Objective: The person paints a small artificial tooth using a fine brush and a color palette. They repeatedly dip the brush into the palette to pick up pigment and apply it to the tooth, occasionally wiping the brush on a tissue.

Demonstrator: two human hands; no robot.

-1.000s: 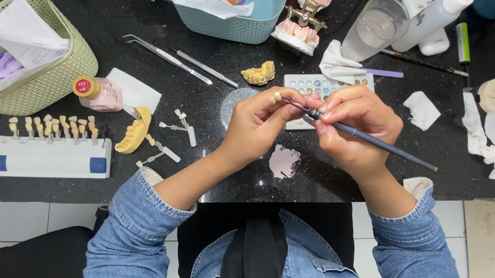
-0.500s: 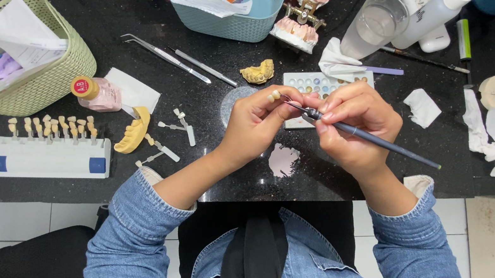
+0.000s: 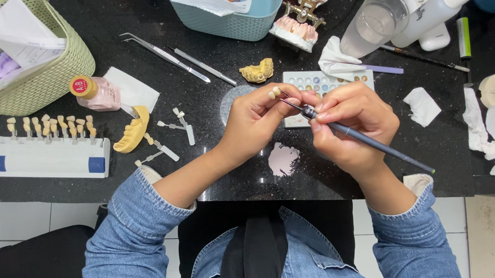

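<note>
Black stone surface [image 3: 453, 150], cluttered. Left hand [image 3: 256, 122] fingers pinch small tooth pieces [image 3: 275, 92] at its 12 o'clock; right hand [image 3: 350, 120] fingers pinch a fine brush [image 3: 367, 141]. A loosened pinch could drop the pieces among the clutter.

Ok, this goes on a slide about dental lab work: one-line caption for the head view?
Left hand holds small tooth crowns while right hand applies a fine brush.
</note>
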